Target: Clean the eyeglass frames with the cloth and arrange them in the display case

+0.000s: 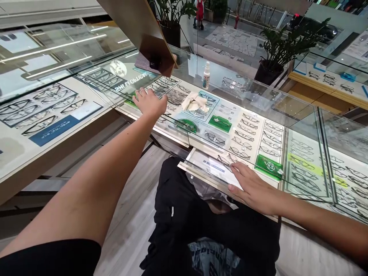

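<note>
My left hand point(150, 102) rests on the glass counter top point(247, 90), palm down and fingers spread, beside rows of eyeglasses point(175, 96) under the glass. Lower right, my right hand point(253, 188) lies over the front edge of the counter, thumb apart from its fingers, holding nothing. By its fingertips is a pair of eyeglasses point(224, 161); whether it lies on or below the glass I cannot tell. A drawer point(186, 168) stands pulled out above my lap. A crumpled beige cloth point(195, 102) and a small spray bottle point(206, 76) stand on the counter.
A tilted brown panel point(143, 32), seen from behind, stands at the back left near a folded purplish cloth point(143, 63). Another pair of eyeglasses point(232, 84) sits toward the back. Glass cases with eyeglasses point(40, 96) flank me. Potted plants point(270, 57) stand behind the counter.
</note>
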Demonstrator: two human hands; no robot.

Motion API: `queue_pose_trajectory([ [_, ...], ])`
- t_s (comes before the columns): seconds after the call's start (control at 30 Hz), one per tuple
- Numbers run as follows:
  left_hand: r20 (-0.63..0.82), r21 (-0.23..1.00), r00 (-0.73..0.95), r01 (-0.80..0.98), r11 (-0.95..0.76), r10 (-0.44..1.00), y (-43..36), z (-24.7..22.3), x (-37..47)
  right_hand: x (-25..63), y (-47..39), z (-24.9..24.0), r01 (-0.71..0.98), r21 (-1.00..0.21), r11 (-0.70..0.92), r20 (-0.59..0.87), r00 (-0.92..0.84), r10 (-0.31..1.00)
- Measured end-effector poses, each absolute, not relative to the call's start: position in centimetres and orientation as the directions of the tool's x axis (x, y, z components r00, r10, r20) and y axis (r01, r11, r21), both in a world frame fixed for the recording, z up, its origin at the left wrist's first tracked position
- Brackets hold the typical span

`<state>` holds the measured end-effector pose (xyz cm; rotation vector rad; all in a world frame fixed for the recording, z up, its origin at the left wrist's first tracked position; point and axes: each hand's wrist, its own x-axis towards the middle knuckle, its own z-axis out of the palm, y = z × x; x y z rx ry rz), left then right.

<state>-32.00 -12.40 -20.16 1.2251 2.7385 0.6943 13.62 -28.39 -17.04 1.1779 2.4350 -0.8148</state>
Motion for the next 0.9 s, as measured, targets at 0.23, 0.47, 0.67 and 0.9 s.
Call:
queue_pose_trajectory([
  [0.23, 0.125, 0.413, -0.683, 0.695, 0.589, 0.719, -12.2, -20.2, -32.1, 10.8, -23.1, -24.1, 0.874, -0.096, 0.476, -0.22, -0.485, 0.847],
  [0.47, 0.125, 0.386, -0.681, 0.704, 0.597, 0.722, -12.1, -20.1, -32.2, 7.5, -16.1, -30.4, 0.919, -0.006, 0.395, 0.068, -0.394, 0.917],
  [0.67, 0.14, 0.371, -0.687, 0.704, 0.605, 0.713, -12.2, -20.0, -32.1, 5.8, -12.0, -32.4, 0.938, -0.027, 0.345, 0.127, -0.339, 0.932],
  [0.9, 0.131, 0.374, -0.695, 0.695, 0.614, 0.707, -12.4, -19.5, -31.8, 4.2, -10.0, -31.2, 0.965, -0.063, 0.255, 0.113, -0.247, 0.962],
])
